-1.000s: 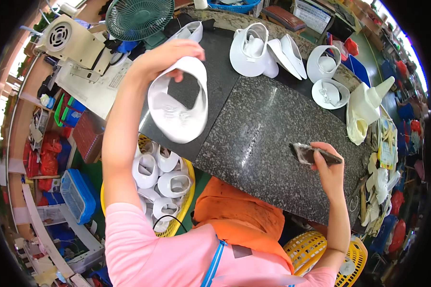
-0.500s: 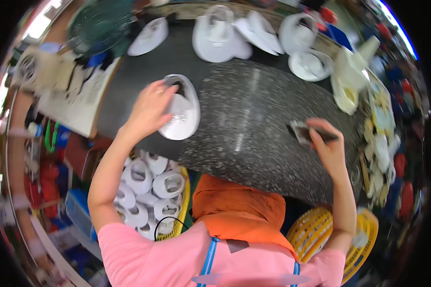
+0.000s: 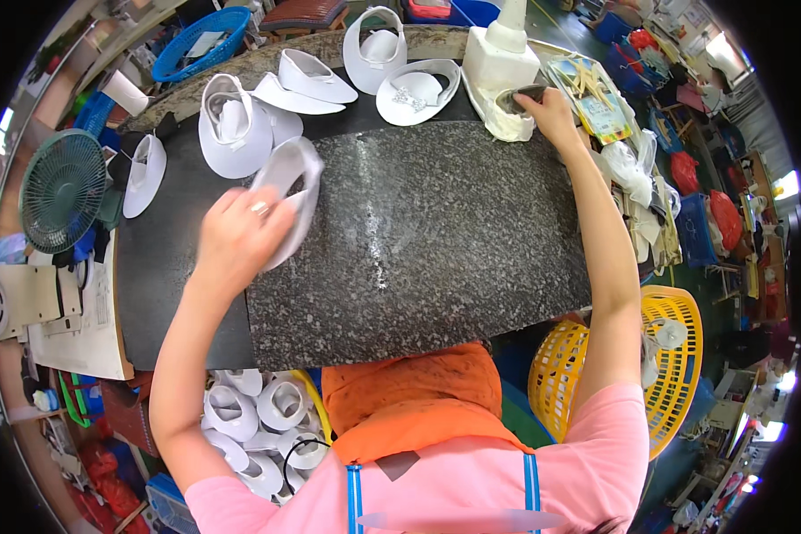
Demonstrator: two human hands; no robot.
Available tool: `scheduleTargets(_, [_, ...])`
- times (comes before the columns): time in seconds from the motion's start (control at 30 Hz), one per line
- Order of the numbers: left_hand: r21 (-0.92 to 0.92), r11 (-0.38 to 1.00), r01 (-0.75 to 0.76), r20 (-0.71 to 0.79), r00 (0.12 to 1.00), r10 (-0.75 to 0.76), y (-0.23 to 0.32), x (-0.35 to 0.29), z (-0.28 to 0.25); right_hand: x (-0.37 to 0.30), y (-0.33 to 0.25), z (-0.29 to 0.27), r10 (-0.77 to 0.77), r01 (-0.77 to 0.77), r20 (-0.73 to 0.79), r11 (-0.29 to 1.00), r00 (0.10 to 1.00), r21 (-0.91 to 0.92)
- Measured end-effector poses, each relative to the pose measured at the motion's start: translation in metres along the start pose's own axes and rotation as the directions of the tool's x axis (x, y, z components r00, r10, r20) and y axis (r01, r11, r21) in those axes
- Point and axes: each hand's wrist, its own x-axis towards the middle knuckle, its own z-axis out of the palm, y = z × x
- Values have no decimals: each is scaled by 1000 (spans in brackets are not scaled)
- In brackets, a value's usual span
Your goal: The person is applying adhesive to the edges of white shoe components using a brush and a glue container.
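My left hand grips the edge of a white shoe upper, thumb and fingers closed on it. The upper is tilted, blurred by motion, with a long oval opening. At the far right my right hand is closed on a dark-handled flat brush, its tip in the mouth of a cut-open white plastic jug holding pale paste. Several more white uppers stand along the far edge, among them one with a sparkling bow and a pair in front of it to the left.
A speckled dark stone slab lies on the black worktable. A green fan and a beige machine are at the left. White uppers fill a yellow basket below; other yellow baskets stand at the lower right.
My right hand has carried the brush from above the slab to the jug's mouth. My left hand has lifted and tilted the upper. The whole view has shifted.
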Motion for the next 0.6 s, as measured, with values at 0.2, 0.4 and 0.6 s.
scheduleTargets(0.2, [-48,963,-265,-131,957,257,18,80,74,-15,-10,-6,-235,228,-24,960,972,-165])
scheduleTargets(0.4, [-204,975,-85,-38,996,79,41,41,96,-51,-16,-19,-266,195,-189,925,945,-326])
scheduleTargets(0.6, [-293,956,-6,-54,998,-11,50,15,95,-88,-102,-6,-60,-179,323,730,945,660])
